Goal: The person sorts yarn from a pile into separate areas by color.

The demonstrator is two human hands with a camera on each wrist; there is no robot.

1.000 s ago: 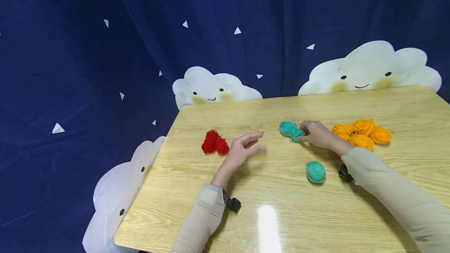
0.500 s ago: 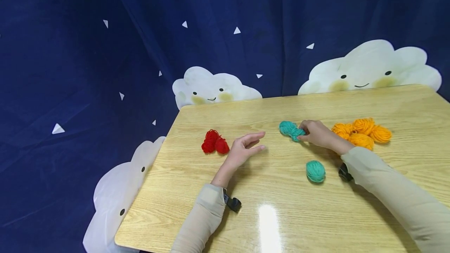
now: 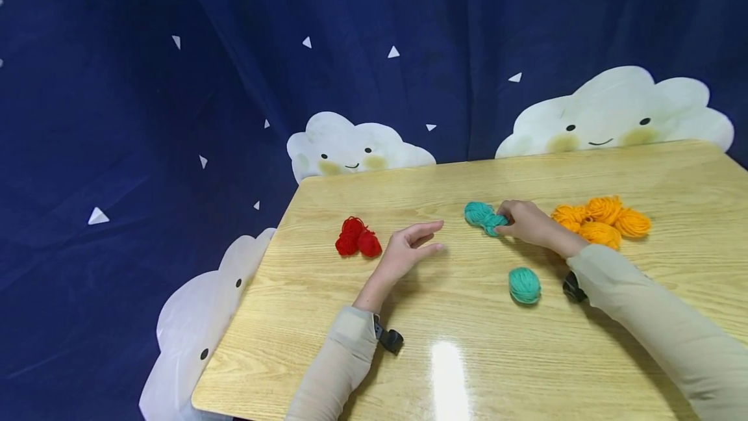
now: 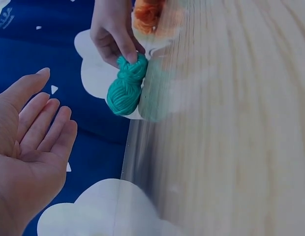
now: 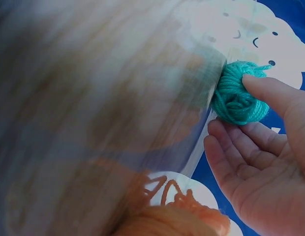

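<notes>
My right hand pinches a teal yarn ball between thumb and fingers at the far middle of the table. Against that ball's left side lies another teal yarn ball; in the left wrist view the held teal yarn ball and its neighbour touch. Thumb and fingertips meet the teal yarn in the right wrist view. My left hand hovers over the table with fingers spread from the thumb, holding nothing. Just left of it sit several red yarn balls in a cluster.
A separate teal yarn ball lies nearer me, below the right wrist. Several orange yarn balls are bunched on the right, partly behind the right forearm. The wooden table ends at a dark blue curtain with white clouds.
My left hand has drifted very slightly to the right. The right hand and the yarn balls stay where they were.
</notes>
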